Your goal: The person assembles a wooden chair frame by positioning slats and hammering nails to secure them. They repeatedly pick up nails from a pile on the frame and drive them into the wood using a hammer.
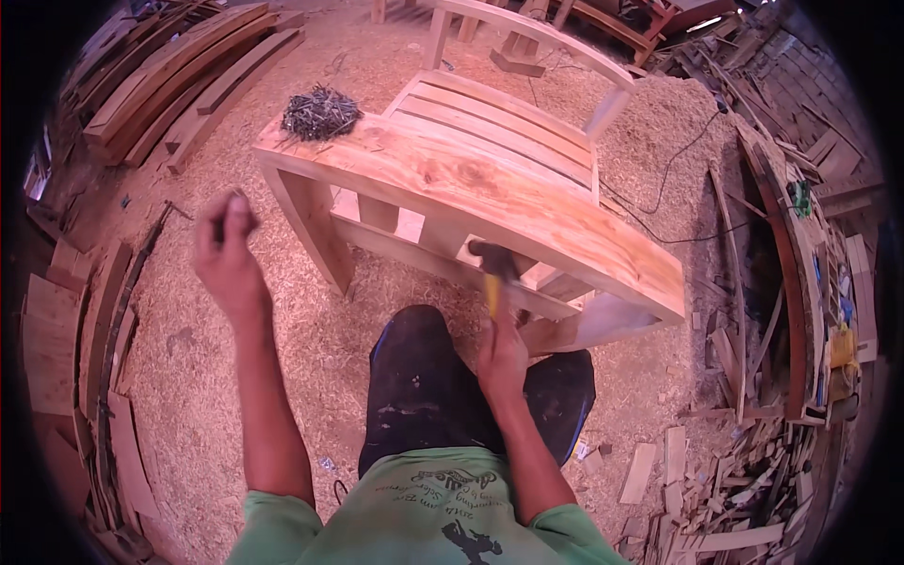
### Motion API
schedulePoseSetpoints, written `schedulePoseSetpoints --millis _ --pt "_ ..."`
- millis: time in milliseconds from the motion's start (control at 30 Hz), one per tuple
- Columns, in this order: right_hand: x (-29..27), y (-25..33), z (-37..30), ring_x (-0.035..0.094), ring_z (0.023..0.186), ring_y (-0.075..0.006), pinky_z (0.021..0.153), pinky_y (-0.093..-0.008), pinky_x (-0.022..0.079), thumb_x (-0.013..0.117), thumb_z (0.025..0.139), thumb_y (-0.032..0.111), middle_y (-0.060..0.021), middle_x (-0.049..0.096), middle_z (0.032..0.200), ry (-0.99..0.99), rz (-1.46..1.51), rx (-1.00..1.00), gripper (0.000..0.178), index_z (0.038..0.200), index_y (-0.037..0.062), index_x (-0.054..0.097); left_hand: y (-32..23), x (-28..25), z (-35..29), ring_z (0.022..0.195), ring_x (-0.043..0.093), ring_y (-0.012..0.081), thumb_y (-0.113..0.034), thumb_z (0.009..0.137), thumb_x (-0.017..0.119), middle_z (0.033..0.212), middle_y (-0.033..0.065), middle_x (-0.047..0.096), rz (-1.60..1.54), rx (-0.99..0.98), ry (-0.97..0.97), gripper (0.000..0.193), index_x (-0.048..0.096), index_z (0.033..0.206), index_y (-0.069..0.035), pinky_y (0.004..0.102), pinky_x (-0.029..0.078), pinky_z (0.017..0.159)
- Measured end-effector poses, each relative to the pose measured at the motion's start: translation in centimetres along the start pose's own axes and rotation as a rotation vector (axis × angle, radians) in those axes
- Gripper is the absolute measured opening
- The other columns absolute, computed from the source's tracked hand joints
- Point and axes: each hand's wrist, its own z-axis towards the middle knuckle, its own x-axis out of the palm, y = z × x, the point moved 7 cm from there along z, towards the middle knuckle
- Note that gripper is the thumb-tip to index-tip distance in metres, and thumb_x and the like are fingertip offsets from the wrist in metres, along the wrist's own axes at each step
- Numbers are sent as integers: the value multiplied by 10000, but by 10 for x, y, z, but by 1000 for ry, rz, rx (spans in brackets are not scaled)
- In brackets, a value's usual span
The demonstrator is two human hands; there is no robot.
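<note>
My right hand (503,353) grips a hammer (492,292) by its yellow handle; the dark head is up, in front of the side of a wooden bench (556,202). Off to the left of the bench, my left hand (231,264) is raised with its fingers curled together. Whatever it may hold is too small and blurred to make out. A heap of nails (321,113) lies on the left end of the bench's wide near board. Behind that board are the bench's slats (499,113) and a curved rail (537,36).
Thick boards (188,71) are stacked at the far left, and more planks (99,330) lie along the left edge. Shavings (311,377) cover the floor. A black cable (673,174) runs behind the bench. Wood offcuts (734,499) pile up at the lower right.
</note>
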Motion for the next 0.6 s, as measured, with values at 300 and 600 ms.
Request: schedulePoseSetpoints --millis 300,600 --pt "17 -6 -7 716 828 -535 722 -612 542 543 1128 160 -320 734 940 117 -68 98 658 1747 172 320 142 92 -113 903 678 154 -108 1058 701 1001 71 749 -83 -202 218 142 755 1122 7 310 548 844" --pt "27 35 -22 736 994 -503 829 -560 590 588 1094 91 -315 711 1282 138 142 -35 636 1699 98 392 181 148 -131 1001 680 274 -67 958 772 1054 125 669 -22 42 202 157 795 1106 -20 386 551 904"
